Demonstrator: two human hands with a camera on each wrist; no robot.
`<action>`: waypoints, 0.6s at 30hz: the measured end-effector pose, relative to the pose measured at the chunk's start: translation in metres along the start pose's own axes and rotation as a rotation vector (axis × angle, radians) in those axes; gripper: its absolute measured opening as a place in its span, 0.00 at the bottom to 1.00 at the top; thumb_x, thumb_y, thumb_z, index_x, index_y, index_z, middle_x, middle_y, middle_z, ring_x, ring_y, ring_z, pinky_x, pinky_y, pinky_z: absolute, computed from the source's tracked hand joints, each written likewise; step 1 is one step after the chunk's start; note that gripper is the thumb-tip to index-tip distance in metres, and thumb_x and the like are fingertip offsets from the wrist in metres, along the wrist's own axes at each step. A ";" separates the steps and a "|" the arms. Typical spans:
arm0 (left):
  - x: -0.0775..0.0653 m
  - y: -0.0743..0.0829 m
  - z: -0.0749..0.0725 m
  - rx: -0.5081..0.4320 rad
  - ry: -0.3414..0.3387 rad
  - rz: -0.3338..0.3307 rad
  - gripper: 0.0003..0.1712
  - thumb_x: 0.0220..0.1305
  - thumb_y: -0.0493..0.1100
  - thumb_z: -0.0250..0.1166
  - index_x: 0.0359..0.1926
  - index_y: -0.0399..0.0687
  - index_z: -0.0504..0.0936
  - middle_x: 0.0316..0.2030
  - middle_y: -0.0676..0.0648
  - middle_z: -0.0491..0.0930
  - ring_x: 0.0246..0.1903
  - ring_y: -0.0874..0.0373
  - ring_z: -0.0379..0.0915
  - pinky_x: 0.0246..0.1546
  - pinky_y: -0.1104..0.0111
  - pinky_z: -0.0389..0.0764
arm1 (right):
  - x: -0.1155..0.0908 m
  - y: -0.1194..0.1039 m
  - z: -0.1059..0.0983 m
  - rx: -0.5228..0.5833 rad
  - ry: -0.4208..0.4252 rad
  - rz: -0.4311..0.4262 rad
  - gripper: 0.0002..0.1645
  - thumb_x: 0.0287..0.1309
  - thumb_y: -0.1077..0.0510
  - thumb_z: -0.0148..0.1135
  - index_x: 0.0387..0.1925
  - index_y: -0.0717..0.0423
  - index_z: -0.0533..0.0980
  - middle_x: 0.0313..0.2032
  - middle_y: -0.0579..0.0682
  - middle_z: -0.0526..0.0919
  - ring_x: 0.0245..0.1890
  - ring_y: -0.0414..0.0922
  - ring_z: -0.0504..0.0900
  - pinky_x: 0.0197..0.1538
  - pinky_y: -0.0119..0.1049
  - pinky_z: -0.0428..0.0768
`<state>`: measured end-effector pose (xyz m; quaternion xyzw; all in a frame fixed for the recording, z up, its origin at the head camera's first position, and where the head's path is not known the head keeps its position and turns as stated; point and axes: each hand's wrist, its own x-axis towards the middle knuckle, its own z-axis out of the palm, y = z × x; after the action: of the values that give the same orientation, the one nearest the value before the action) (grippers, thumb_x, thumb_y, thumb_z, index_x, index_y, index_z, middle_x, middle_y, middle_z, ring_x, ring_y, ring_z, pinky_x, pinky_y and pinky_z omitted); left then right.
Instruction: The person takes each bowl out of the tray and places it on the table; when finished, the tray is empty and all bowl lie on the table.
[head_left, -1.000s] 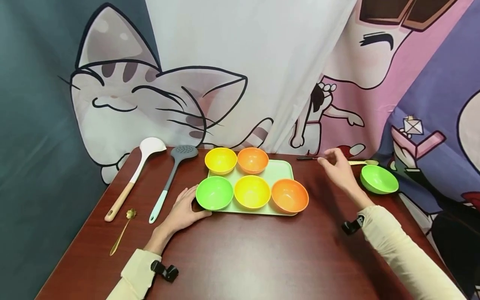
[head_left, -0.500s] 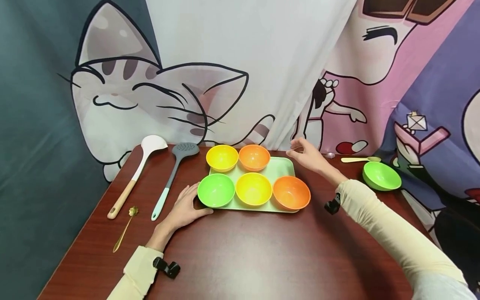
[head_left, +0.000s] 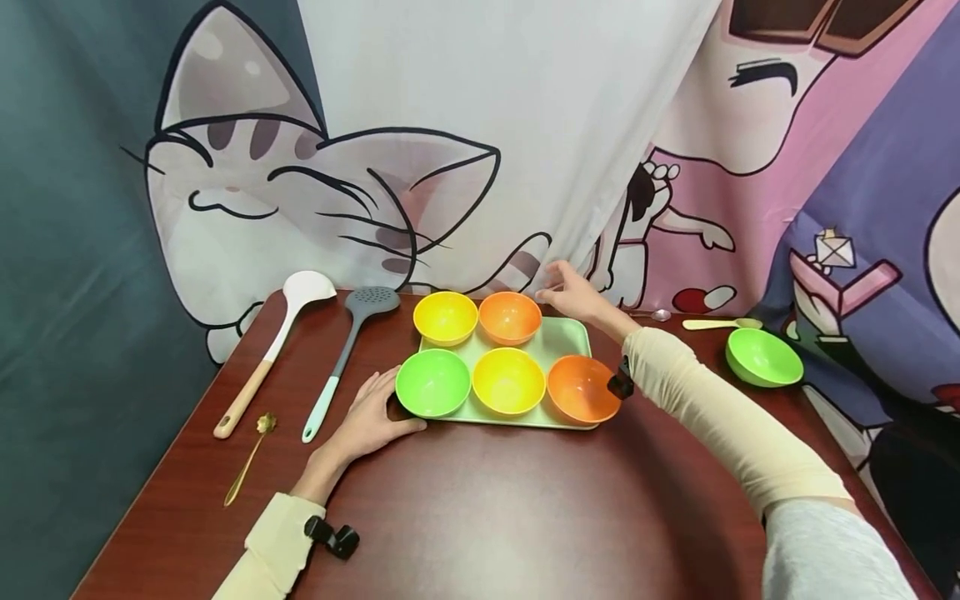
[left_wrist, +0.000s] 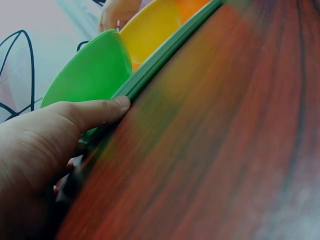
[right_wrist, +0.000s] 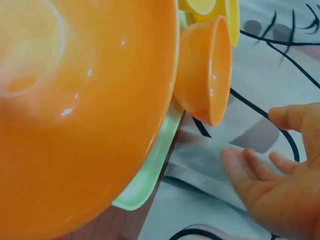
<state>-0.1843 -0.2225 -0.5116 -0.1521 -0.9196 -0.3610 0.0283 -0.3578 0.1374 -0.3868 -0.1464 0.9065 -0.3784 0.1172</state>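
My left hand [head_left: 371,421] grips the left front corner of a pale green tray [head_left: 562,335], its thumb on the front rim in the left wrist view. Next to it on the tray is a green bowl [head_left: 432,383]. A yellow bowl [head_left: 508,382] and an orange bowl [head_left: 582,390] continue the front row. Behind stand another yellow bowl [head_left: 446,318] and a second orange bowl [head_left: 510,318]. My right hand [head_left: 573,293] hovers just right of that rear orange bowl, apart from it. The right wrist view shows its fingers loosely spread and holding nothing.
A white ladle [head_left: 281,333], a grey slotted turner [head_left: 348,350] and a small gold spoon [head_left: 251,458] lie at left. At right are a green bowl [head_left: 763,358], a yellow-handled spoon [head_left: 712,324] and a metal spoon [head_left: 660,315], partly behind my arm. A printed curtain hangs behind the table.
My right hand has moved left from the spoons at the back right to beside the rear orange bowl. My left hand stays at the tray's corner, and the bowls keep their places.
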 end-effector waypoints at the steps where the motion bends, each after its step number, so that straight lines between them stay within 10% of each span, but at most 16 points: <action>1: 0.000 0.000 0.000 -0.002 -0.001 0.001 0.54 0.48 0.60 0.78 0.73 0.50 0.65 0.73 0.44 0.65 0.75 0.46 0.53 0.76 0.45 0.45 | 0.002 0.000 0.004 0.011 -0.018 0.011 0.37 0.67 0.54 0.58 0.71 0.61 0.55 0.64 0.67 0.68 0.63 0.61 0.72 0.65 0.56 0.73; 18: -0.002 -0.002 0.002 -0.002 0.021 0.024 0.52 0.49 0.61 0.77 0.73 0.52 0.67 0.72 0.46 0.67 0.75 0.46 0.55 0.76 0.44 0.48 | 0.026 0.002 0.034 0.175 -0.182 0.226 0.28 0.64 0.67 0.52 0.62 0.65 0.53 0.62 0.66 0.62 0.57 0.59 0.75 0.58 0.51 0.82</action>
<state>-0.1831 -0.2230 -0.5147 -0.1594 -0.9170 -0.3632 0.0420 -0.3714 0.1071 -0.4138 -0.0665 0.8665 -0.4254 0.2526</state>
